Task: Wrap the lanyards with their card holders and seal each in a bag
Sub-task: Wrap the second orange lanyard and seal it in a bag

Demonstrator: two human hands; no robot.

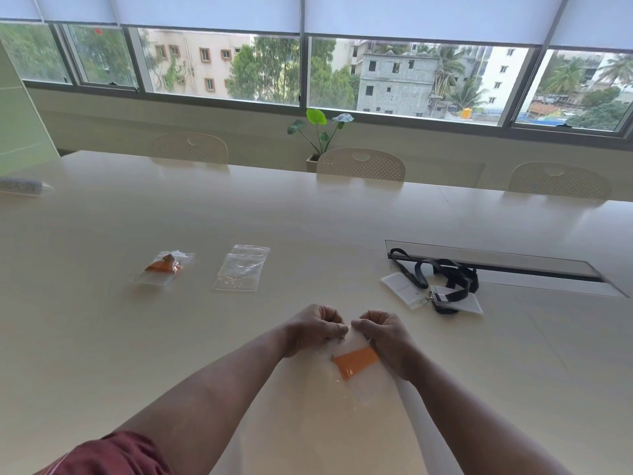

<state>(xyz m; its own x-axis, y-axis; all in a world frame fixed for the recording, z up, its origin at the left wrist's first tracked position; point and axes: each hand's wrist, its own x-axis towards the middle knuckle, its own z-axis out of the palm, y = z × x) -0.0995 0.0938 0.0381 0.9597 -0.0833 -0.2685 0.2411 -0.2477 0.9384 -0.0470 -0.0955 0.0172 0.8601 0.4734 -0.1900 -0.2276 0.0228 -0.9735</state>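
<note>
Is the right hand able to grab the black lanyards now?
Probably not yet: the right hand is busy pinching the bag top with the left hand. The black lanyards lie uncovered nearby, nothing between.

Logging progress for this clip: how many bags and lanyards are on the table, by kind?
Bags with an orange lanyard inside: 2, bagged bundle, bag being sealed by left hand and right hand
Empty bags: 1
Loose black lanyards: 1 pile, count unclear
Total: 4
</note>
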